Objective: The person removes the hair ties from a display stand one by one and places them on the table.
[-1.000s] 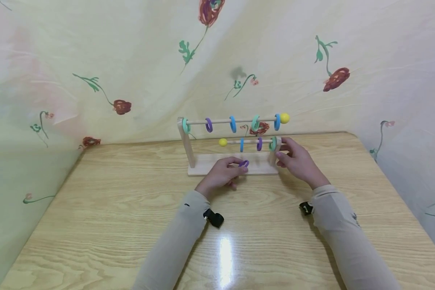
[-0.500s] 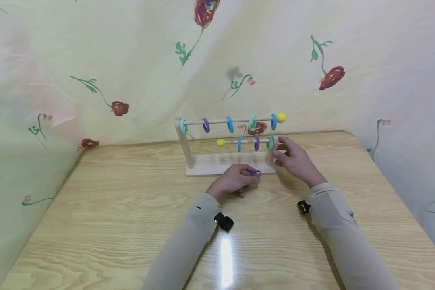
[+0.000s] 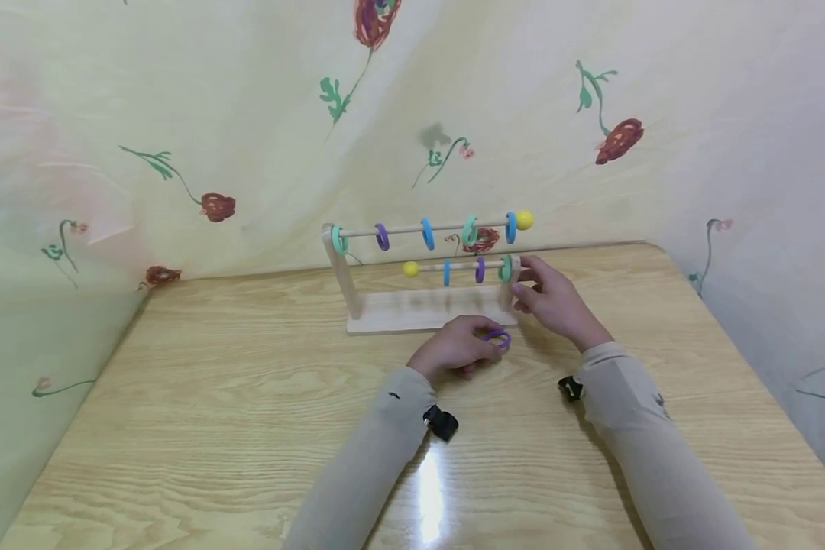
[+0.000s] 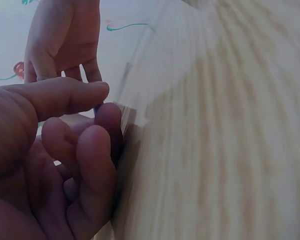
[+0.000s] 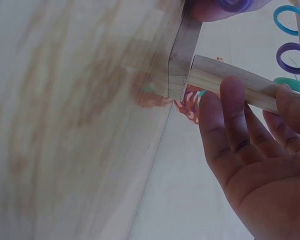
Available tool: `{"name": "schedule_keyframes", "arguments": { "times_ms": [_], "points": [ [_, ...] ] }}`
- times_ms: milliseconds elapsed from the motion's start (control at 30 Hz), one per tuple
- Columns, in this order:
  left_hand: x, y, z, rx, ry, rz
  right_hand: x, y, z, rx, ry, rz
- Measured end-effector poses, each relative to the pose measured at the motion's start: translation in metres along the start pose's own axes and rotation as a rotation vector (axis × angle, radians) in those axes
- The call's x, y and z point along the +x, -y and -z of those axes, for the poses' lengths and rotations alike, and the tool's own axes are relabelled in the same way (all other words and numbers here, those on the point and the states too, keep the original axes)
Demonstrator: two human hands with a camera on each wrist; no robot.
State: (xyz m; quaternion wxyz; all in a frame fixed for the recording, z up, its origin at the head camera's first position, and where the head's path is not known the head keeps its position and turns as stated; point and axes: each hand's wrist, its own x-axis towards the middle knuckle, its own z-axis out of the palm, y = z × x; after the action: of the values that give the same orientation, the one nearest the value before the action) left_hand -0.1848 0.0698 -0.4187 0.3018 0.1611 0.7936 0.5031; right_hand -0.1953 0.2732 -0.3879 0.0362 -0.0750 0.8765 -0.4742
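Observation:
In the head view, a wooden stand has a base (image 3: 392, 312), a tall left post (image 3: 344, 279) and a short right post (image 3: 508, 294). My left hand (image 3: 456, 345) pinches a purple ring (image 3: 508, 337) between thumb and fingers, low before the base's right end. My right hand (image 3: 557, 304) holds the short post; in the right wrist view its thumb lies on one side of the wood and fingers on the other. The short rod carries a blue ring (image 3: 447, 273), a purple ring (image 3: 480, 270) and a green ring (image 3: 505, 269). In the left wrist view, fingers mostly hide the pinched ring.
The upper rod (image 3: 406, 231) carries several green, purple and blue rings and ends in a yellow ball (image 3: 525, 220). Another yellow ball (image 3: 411, 269) caps the lower rod. Stand and hands are on a wood-grain table (image 3: 213, 397); a flowered cloth (image 3: 268, 153) hangs behind.
My left hand has moved right and toward me with the purple ring, from over the base to before its right end. My right hand stays on the short post. The head view shifts slightly.

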Motion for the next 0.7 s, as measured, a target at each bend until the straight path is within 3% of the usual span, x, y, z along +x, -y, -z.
{"name": "schedule_keyframes", "arguments": {
  "times_ms": [433,600,700],
  "points": [
    [0.001,-0.002,-0.004,0.053,-0.004,0.019,0.001,0.001,0.000,0.011,-0.001,0.018],
    [0.002,0.002,0.003,-0.032,0.010,0.007,0.000,0.002,0.000,0.005,0.005,0.005],
    [0.003,0.006,0.012,-0.139,-0.025,-0.026,0.001,0.002,-0.001,0.007,0.008,0.007]
  ]
}}
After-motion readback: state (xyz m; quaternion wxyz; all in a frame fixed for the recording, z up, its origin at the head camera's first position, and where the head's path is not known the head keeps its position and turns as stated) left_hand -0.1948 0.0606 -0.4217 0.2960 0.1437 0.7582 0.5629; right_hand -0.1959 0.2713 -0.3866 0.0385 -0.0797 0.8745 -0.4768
